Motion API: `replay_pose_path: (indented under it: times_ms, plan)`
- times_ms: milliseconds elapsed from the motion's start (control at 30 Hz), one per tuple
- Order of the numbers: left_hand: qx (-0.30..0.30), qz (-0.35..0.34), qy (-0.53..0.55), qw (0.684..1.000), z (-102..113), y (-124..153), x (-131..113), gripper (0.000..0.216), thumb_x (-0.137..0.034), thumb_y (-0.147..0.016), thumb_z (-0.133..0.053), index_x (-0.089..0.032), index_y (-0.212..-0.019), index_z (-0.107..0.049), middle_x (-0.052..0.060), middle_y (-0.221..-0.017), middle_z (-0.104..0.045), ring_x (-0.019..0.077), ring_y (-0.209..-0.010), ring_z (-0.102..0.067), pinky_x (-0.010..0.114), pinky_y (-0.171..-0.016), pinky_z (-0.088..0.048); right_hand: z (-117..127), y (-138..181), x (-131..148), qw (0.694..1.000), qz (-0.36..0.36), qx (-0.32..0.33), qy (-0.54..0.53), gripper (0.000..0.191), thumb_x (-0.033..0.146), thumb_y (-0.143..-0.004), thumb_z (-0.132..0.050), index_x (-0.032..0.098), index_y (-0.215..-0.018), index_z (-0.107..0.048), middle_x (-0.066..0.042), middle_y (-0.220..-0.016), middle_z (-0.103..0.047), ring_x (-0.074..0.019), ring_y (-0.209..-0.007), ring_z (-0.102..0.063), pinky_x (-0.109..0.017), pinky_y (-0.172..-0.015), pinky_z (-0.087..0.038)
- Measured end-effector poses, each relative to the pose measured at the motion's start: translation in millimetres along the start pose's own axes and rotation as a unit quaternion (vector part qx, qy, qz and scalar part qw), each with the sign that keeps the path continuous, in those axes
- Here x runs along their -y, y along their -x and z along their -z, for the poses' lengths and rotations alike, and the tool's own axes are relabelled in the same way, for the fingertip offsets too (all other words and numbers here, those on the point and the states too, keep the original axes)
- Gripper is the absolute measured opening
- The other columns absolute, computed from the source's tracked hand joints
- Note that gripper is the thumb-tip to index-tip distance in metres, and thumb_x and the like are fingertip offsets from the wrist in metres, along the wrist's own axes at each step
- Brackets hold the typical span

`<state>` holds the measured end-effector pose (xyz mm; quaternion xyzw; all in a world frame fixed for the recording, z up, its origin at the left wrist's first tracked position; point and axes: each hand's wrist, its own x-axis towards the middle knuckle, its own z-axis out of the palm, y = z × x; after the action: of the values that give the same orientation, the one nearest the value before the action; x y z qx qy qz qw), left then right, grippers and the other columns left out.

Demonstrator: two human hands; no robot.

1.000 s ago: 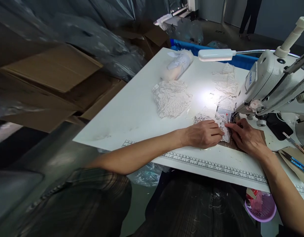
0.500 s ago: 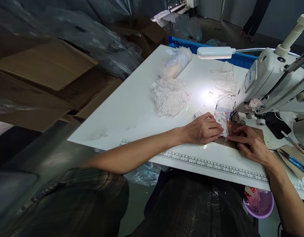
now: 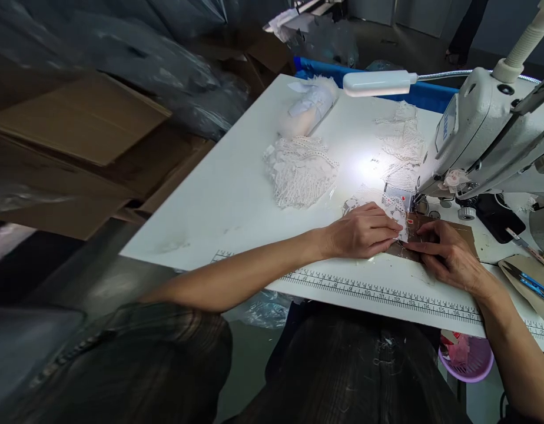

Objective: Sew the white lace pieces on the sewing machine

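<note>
My left hand [image 3: 362, 232] lies on the white table [image 3: 236, 194], its fingers pressed together on a small piece of white lace [image 3: 396, 213] just in front of the sewing machine [image 3: 479, 138]. My right hand [image 3: 448, 256] rests on a brown card [image 3: 468, 237] beside it, its fingertips pinching the edge of the same lace. The two hands' fingertips almost meet. The needle area sits just beyond them, lit by the lamp [image 3: 378, 82].
A heap of white lace [image 3: 301, 171] and a wrapped roll [image 3: 307, 106] lie farther back on the table. A printed ruler [image 3: 387, 294] runs along the near edge. Blue snips [image 3: 534, 285] lie at right. Cardboard boxes [image 3: 82, 118] stand left, a purple basket [image 3: 468, 356] below.
My right hand has drawn back from the needle toward me and now rests on the brown card. My left hand has stayed on the lace.
</note>
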<state>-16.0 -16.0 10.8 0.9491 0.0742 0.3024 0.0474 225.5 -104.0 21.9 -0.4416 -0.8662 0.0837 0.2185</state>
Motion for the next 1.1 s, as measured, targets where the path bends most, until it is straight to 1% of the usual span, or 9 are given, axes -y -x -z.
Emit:
replay_pose_path:
  times_ms: [133, 200, 300, 400, 533, 600, 733, 900, 1100]
  plan:
    - [0.038, -0.026, -0.051, 0.998, 2, 0, -3, 0.024, -0.018, -0.099, -0.051, -0.019, -0.088, -0.073, 0.002, -0.101, -0.077, 0.0137, -0.081, -0.065, 0.032, -0.076, -0.046, -1, 1, 2, 1.0, 0.002, -0.008, 0.008, 0.037, 0.018, -0.091, -0.046, 0.03, -0.106, -0.078, -0.011, -0.106, -0.062, -0.021, -0.098, -0.06, -0.042, -0.085, -0.056]
    - [0.038, -0.041, -0.075, 0.996, 3, 0, -4, 0.025, -0.017, -0.099, -0.051, -0.019, -0.086, -0.072, 0.002, -0.102, -0.077, 0.014, -0.081, -0.064, 0.032, -0.076, -0.044, 2, 0, 3, 1.0, -0.001, 0.001, 0.005, 0.037, 0.018, -0.091, -0.046, 0.03, -0.107, -0.078, -0.011, -0.107, -0.062, -0.0214, -0.099, -0.061, -0.042, -0.086, -0.056]
    - [0.023, -0.057, -0.089, 0.994, 3, -1, -4, 0.024, -0.017, -0.099, -0.052, -0.018, -0.085, -0.072, 0.001, -0.102, -0.077, 0.0138, -0.079, -0.063, 0.031, -0.074, -0.042, 10, -5, -1, 0.999, -0.026, 0.032, -0.024, 0.04, 0.02, -0.093, -0.044, 0.031, -0.117, -0.073, -0.009, -0.108, -0.064, -0.0191, -0.097, -0.063, -0.037, -0.084, -0.056]
    - [0.02, -0.049, -0.08, 0.995, 3, -2, -4, 0.023, -0.019, -0.1, -0.053, -0.018, -0.087, -0.072, 0.001, -0.1, -0.077, 0.013, -0.077, -0.063, 0.031, -0.073, -0.042, 16, -15, -9, 0.996, -0.058, 0.066, -0.018, 0.042, 0.022, -0.095, -0.042, 0.03, -0.126, -0.068, -0.008, -0.107, -0.066, -0.0158, -0.087, -0.065, -0.031, -0.074, -0.055]
    - [0.021, -0.033, -0.075, 0.996, 2, -2, -4, 0.021, -0.02, -0.1, -0.053, -0.02, -0.091, -0.072, 0.001, -0.101, -0.077, 0.012, -0.077, -0.064, 0.031, -0.072, -0.044, 13, -22, -13, 0.989, -0.085, 0.097, 0.075, 0.038, 0.027, -0.093, -0.047, 0.031, -0.122, -0.071, -0.007, -0.104, -0.068, -0.0141, -0.074, -0.062, -0.025, -0.056, -0.046]
    - [0.006, -0.046, -0.082, 0.996, 2, -2, -3, 0.021, -0.021, -0.1, -0.053, -0.019, -0.091, -0.072, 0.001, -0.1, -0.077, 0.0117, -0.078, -0.064, 0.03, -0.073, -0.045, 9, -21, -12, 0.988, -0.09, 0.082, 0.1, 0.037, 0.028, -0.093, -0.047, 0.031, -0.121, -0.072, -0.007, -0.102, -0.067, -0.0143, -0.074, -0.062, -0.024, -0.053, -0.043]
    - [0.002, -0.058, -0.089, 0.994, 3, -1, -3, 0.019, -0.021, -0.1, -0.054, -0.021, -0.093, -0.072, 0.0, -0.101, -0.077, 0.0121, -0.082, -0.066, 0.031, -0.077, -0.047, 5, -17, -7, 0.992, -0.068, 0.039, 0.099, 0.038, 0.025, -0.094, -0.046, 0.03, -0.122, -0.071, -0.008, -0.101, -0.066, -0.0135, -0.076, -0.062, -0.024, -0.055, -0.043]
    - [-0.018, -0.086, -0.109, 0.99, 2, -2, -3, 0.02, -0.019, -0.099, -0.055, -0.019, -0.086, -0.071, 0.0, -0.097, -0.078, 0.0116, -0.075, -0.066, 0.03, -0.074, -0.048, 6, -16, -4, 0.993, -0.057, 0.028, 0.103, 0.038, 0.022, -0.093, -0.047, 0.029, -0.121, -0.072, -0.008, -0.102, -0.065, -0.0137, -0.078, -0.062, -0.024, -0.057, -0.047]
    - [-0.008, -0.094, -0.135, 0.986, 1, -2, -3, 0.022, -0.018, -0.098, -0.054, -0.02, -0.086, -0.072, 0.0, -0.099, -0.078, 0.0117, -0.075, -0.066, 0.031, -0.073, -0.048, 1, -14, -2, 0.99, -0.054, 0.002, 0.127, 0.036, 0.022, -0.093, -0.049, 0.03, -0.119, -0.073, -0.009, -0.101, -0.066, -0.0144, -0.077, -0.062, -0.024, -0.056, -0.05]
